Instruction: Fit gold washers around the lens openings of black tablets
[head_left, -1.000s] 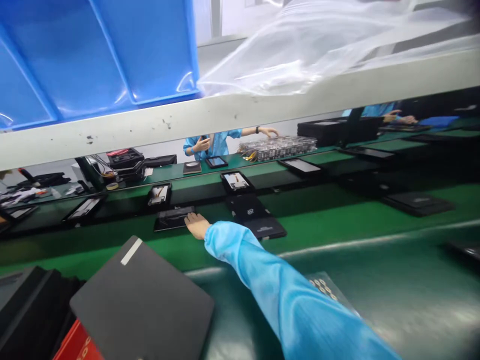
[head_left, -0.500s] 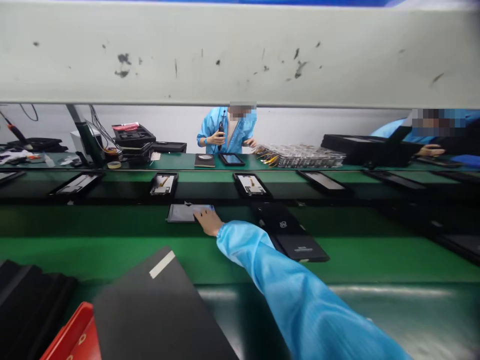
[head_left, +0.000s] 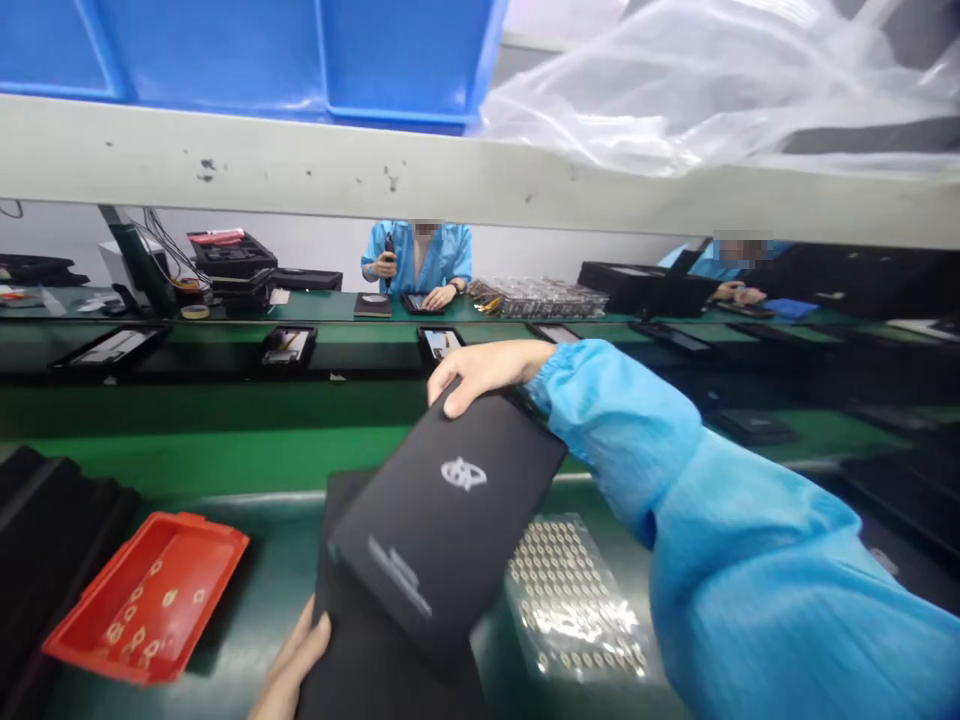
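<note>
My right hand, in a blue sleeve, pinches the upper edge of a black tablet back cover with a white logo and small print. The cover is tilted and overlaps a plain dark flat panel. At the panel's lower left edge is my left hand, with its thumb on the near face and its other fingers mostly hidden. A clear bag of small gold rings lies right of the cover. To the left stands a red tray with several loose gold rings.
Beyond the green surface, open black device housings lie in a row. Black stacked trays are at the left. A shelf beam crosses above, carrying blue bins. A co-worker sits opposite; another person is farther right.
My right hand has left the grey-white panel on the belt and come nearer, now holding the logo cover. My left hand has come into view at the dark panel. The camera view has shifted.
</note>
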